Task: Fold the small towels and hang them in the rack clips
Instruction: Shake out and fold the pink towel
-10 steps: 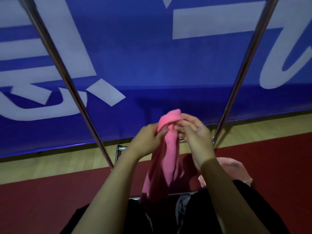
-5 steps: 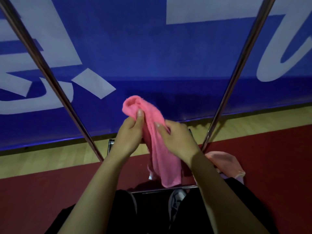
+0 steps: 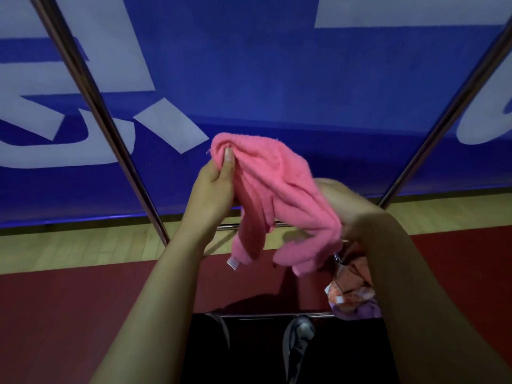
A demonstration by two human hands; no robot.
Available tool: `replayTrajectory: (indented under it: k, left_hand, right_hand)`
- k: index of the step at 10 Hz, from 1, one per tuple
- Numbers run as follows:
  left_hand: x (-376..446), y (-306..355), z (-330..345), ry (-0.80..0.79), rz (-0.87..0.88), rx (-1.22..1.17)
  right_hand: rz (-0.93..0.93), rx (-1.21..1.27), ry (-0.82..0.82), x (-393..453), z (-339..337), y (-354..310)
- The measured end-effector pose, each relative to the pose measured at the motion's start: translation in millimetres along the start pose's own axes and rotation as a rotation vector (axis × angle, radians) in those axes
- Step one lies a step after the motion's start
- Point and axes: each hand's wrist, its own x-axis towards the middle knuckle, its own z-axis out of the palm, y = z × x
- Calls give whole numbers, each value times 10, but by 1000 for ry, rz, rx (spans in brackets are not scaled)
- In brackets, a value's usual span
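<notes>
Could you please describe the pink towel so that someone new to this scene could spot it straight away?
Look between the two slanting metal poles before the blue banner. There the left hand and right hand hold up the pink towel. It is plain pink with a small white tag, unlike the patterned orange cloth below.

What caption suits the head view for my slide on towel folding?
Both hands, left hand and right hand, hold a pink towel between the rack poles.
</notes>
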Motion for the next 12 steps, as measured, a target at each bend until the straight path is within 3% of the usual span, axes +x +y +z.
replayTrajectory:
  k: [1,3,5,6,7,8,9,12]
  left_hand:
    - [40,-4,3,12,-10,-28]
    - [59,1,-8,3,-16,-4]
    - [63,-105,-166,-146,-123,17]
    - [107,-150,-206,-206,-83,166]
    - [123,-180,-258,-214,-153,397]
    - [51,-197,-276,-404,-471,527]
    - [-3,-219,-201,-617,-653,612]
    - [51,-81,95,-568,-498,263]
  right_hand:
    - [106,-144,-119,-7,140,-47]
    - [89,-49,-160,4,459,133]
    - [-25,506,-283,87,667,-86]
    - [-134,714,-377,53,540,-179]
    - [-132,875,-254,147,321,-163]
    - [-108,909,-174,143,180,-120]
    - [-81,917,-141,85,108,-119]
    - [-199,999,-134,-41,-31,-177]
